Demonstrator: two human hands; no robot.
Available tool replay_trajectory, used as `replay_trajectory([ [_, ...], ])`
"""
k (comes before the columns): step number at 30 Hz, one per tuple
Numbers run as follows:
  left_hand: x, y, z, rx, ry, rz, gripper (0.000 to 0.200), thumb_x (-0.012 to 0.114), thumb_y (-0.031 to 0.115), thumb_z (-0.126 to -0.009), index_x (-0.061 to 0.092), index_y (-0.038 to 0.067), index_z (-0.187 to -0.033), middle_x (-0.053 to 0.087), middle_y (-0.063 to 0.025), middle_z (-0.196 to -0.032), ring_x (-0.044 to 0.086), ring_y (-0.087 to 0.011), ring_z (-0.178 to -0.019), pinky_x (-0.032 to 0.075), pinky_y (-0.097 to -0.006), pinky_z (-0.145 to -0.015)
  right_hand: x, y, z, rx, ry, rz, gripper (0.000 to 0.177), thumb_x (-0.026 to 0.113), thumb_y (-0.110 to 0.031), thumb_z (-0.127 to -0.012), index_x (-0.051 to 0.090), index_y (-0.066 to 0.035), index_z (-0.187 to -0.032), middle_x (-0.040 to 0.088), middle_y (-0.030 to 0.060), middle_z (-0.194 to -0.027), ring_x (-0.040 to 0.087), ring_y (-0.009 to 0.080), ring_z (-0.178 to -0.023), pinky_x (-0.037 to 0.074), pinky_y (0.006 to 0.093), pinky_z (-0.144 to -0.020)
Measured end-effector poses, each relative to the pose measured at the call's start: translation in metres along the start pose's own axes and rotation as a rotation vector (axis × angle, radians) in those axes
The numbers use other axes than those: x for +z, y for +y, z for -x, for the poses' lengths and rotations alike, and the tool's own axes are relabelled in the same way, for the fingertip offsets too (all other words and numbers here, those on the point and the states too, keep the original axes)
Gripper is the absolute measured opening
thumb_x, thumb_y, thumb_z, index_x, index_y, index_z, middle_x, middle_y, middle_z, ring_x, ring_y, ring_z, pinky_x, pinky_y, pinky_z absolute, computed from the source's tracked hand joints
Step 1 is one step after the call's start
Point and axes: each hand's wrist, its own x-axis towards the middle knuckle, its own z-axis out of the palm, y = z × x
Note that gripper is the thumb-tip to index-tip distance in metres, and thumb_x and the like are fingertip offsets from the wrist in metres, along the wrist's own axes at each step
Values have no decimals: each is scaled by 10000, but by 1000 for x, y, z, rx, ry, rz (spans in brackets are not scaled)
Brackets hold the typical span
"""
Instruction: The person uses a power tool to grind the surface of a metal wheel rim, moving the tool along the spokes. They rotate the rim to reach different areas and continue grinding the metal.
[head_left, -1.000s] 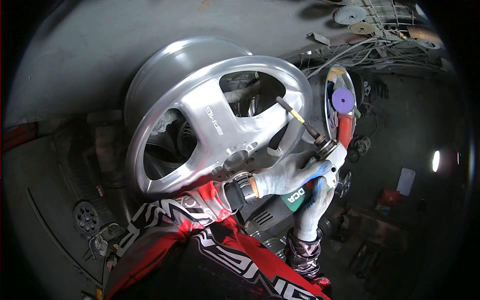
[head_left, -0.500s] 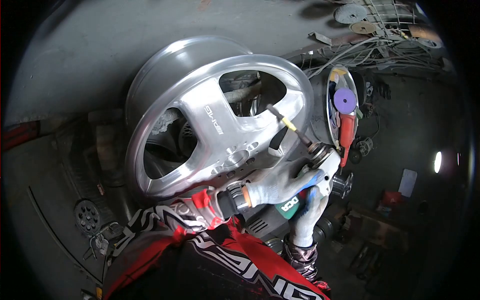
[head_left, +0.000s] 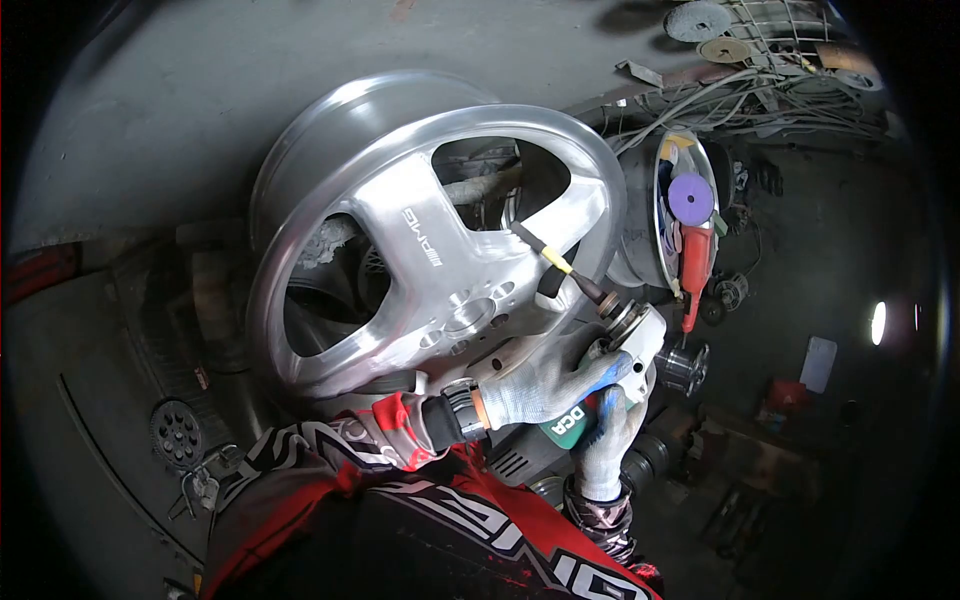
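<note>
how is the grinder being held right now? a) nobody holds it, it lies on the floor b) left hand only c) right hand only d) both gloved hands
d: the left hand wraps the grinder just behind its head and the right hand grips its green body from below, both in gloves, with the bit pointing at the silver wheel.

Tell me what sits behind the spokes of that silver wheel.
Through the openings of the wheel show a pale pipe and dark machine parts; the spokes cover the rest. The grinder is in front.
</note>
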Motion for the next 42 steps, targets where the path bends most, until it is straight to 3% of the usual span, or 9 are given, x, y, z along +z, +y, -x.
replay_trajectory([
  [3, 1, 4, -2, -196, -44, 171, 295, 487, 295, -1078, 574, 111, -1291, 587, -215, -1148, 633, -382, -999, 495, -460, -805, -6, 1, -3, -7, -8, 17, 842, 744, -338, -920, 286, 17, -1530, 534, 139, -1386, 542, 222, -1267, 414, 363, -1092],
  [6, 3, 3, -19, -115, -62, 182, 330, 492, 340, -1071, 580, 101, -1280, 609, -220, -1131, 643, -388, -995, 496, -459, -817, -5, -8, -13, 10, 12, 43, 754, 692, -287, -959, 299, 17, -1526, 539, 144, -1387, 554, 225, -1260, 423, 365, -1088],
  [7, 0, 3, -25, -289, -112, 243, 364, 492, 352, -1068, 576, 99, -1316, 611, -228, -1128, 648, -397, -984, 499, -463, -833, -3, -12, -16, -9, 20, 37, 735, 681, -276, -967, 302, 14, -1526, 543, 143, -1385, 559, 225, -1255, 427, 365, -1085],
  [10, 2, -9, -31, -23, -165, 75, 389, 524, 294, -1058, 540, 21, -1334, 592, -213, -1132, 619, -307, -1033, 464, -376, -915, 7, -18, -22, -25, 64, 21, 679, 647, -232, -991, 307, 8, -1528, 555, 139, -1375, 566, 220, -1239, 436, 362, -1074],
  [12, 1, -5, -32, -160, -152, 188, 367, 511, 287, -1063, 548, 45, -1336, 593, -208, -1151, 617, -306, -1044, 464, -375, -917, 13, -22, -22, -51, 76, -1, 645, 628, -204, -1004, 314, 8, -1526, 558, 130, -1369, 568, 217, -1227, 442, 362, -1065],
  [16, 4, -8, -27, -72, -155, 111, 367, 506, 285, -1062, 553, 24, -1316, 599, -208, -1163, 621, -314, -1064, 466, -385, -931, 4, -13, -16, -27, 97, 1, 682, 656, -238, -990, 314, 9, -1525, 552, 131, -1371, 567, 219, -1227, 440, 364, -1068],
  [21, -4, 11, -17, -361, -143, 316, 409, 511, 304, -1056, 530, -31, -1289, 621, -214, -1177, 629, -306, -1094, 468, -400, -948, 1, -9, -6, -47, 9, 31, 789, 717, -296, -942, 291, 11, -1532, 540, 145, -1376, 557, 222, -1240, 429, 369, -1078],
  [36, -4, 13, -26, -360, -166, 414, 456, 524, 348, -1059, 532, -32, -1312, 644, -177, -1178, 602, -199, -1102, 461, -353, -983, 9, -22, -9, -22, 84, 61, 746, 702, -233, -943, 303, 25, -1518, 546, 150, -1351, 557, 218, -1222, 426, 368, -1072],
  [42, -3, 20, -13, -386, -64, 460, 346, 534, 301, -1059, 565, 60, -1305, 593, -179, -1154, 577, -285, -1054, 457, -380, -956, 9, -16, -4, -29, 29, 55, 749, 695, -185, -918, 300, 30, -1517, 518, 150, -1386, 518, 213, -1271, 395, 365, -1098],
])
